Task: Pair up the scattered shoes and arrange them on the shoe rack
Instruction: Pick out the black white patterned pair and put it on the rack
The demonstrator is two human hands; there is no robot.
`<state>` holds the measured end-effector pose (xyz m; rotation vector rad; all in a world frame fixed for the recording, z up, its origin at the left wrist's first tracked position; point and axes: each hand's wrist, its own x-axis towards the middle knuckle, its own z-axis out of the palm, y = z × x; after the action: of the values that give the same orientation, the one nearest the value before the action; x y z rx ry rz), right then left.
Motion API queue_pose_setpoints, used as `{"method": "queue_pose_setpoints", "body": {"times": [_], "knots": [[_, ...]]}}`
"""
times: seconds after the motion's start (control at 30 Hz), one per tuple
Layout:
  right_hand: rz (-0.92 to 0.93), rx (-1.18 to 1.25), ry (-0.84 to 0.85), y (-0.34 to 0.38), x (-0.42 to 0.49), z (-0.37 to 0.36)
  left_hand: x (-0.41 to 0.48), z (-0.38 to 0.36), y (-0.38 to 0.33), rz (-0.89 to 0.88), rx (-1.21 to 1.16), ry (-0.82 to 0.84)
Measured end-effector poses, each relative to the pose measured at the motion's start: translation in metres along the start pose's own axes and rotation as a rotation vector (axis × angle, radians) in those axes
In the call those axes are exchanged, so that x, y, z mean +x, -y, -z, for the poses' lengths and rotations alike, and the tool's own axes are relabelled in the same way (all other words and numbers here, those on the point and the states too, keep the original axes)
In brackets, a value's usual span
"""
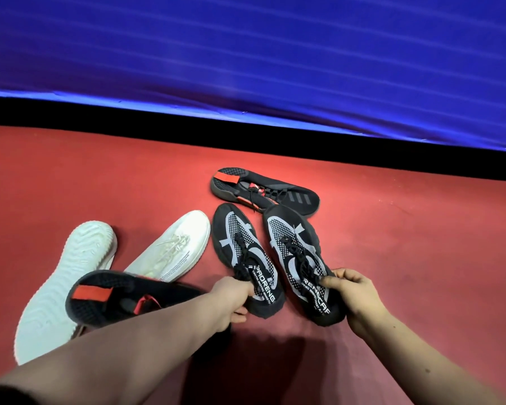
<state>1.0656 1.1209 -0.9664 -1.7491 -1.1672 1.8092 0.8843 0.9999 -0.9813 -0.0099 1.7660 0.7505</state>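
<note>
Two matching black-and-grey knit shoes lie side by side on the red floor, toes pointing away. My left hand (235,299) grips the heel opening of the left knit shoe (240,247). My right hand (352,293) pinches the collar of the right knit shoe (292,244). A black shoe with a red tag (263,190) lies beyond them on its side. Its match (114,296) sits at the left, partly under my left forearm. One white shoe (176,247) lies upright; another white shoe (70,276) is sole up. No shoe rack is in view.
A blue barrier (246,54) with a black base strip (246,133) runs across the back. Red floor (421,244) stretches to the right of the shoes.
</note>
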Motion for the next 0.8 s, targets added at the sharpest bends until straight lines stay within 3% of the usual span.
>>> {"method": "queue_pose_setpoints", "body": {"times": [0.43,0.8], "knots": [[-0.084,0.024,0.111,0.005,-0.009,0.003,-0.024,0.034,-0.013,-0.063,-0.33,0.017],[-0.369,-0.042,0.076,0.083,-0.177,0.009,-0.212,0.08,0.005,0.009,-0.378,0.105]]}}
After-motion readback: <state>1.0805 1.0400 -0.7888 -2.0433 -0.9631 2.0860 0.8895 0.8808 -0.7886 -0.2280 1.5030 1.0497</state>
